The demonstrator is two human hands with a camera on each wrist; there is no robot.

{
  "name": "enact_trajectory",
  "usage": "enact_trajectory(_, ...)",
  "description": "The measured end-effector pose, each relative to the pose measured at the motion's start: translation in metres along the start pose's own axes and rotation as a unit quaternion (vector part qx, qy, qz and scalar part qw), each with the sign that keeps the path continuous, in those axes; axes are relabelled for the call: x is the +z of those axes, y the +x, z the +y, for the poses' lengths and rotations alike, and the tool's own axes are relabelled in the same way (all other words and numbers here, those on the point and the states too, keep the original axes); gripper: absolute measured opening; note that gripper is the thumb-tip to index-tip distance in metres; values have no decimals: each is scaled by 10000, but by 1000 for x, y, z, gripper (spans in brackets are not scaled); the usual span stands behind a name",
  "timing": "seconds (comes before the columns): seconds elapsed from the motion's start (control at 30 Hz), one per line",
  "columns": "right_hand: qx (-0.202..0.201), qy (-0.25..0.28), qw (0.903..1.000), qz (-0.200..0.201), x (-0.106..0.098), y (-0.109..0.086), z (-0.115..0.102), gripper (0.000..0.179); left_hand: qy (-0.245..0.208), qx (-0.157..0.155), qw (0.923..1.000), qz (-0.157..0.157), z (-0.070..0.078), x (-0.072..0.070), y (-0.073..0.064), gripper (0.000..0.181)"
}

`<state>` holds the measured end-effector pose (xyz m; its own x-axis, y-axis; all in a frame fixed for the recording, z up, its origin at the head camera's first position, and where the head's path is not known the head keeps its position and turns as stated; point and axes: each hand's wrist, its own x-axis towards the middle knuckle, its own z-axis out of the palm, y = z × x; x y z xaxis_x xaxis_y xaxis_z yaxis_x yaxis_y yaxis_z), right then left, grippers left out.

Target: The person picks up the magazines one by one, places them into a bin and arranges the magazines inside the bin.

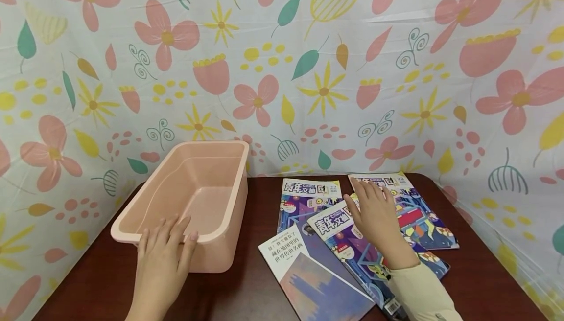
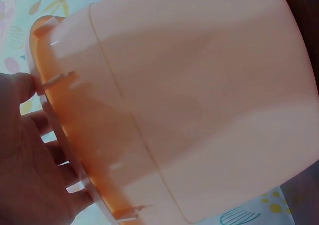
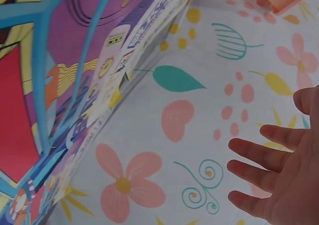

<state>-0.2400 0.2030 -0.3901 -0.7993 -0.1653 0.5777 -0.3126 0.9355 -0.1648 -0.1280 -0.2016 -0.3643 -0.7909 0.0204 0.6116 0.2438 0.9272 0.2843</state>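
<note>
In the head view my left hand (image 1: 163, 257) rests on the near rim of a pink plastic basin (image 1: 240, 184), its fingers extended over the edge. The left wrist view shows the basin's outer wall (image 2: 209, 105) and the fingers of the left hand (image 2: 35, 155) along its rim. My right hand (image 1: 376, 218) is held over magazines with loosely spread fingers and nothing in its grasp. Below it lies a purple magazine (image 1: 348, 250); another magazine (image 1: 423, 218) is at its right. In the right wrist view the right hand (image 3: 279, 165) appears apart from a magazine (image 3: 75, 85).
A third magazine (image 1: 299, 198) lies farther back, partly covered. A book with a painted cover (image 1: 308, 286) overlaps the pile near the front. Everything stands on a dark wooden table (image 1: 246, 296), backed by a flower-patterned curtain (image 1: 282, 66).
</note>
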Motion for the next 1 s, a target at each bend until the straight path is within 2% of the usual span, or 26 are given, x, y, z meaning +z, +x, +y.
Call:
enact_trajectory(0.43, -28, 423, 9983, -397, -2, -12, 18, 48, -99, 9, 9996, 279, -1, 4, -2, 40)
enact_trajectory(0.67, 89, 557, 9935, -990, -6, -23, 44, 52, -78, 41, 9994, 339, 0, 5, -2, 39)
enact_trajectory(0.87, 416, 630, 9823, -1716, -8, -38, 71, 54, -19, 55, 9994, 352, 0, 6, -3, 39)
enact_trajectory(1.0, 771, 581, 9642, -2469, -10, -44, 87, 59, 21, 48, 9994, 345, 0, 6, -3, 39)
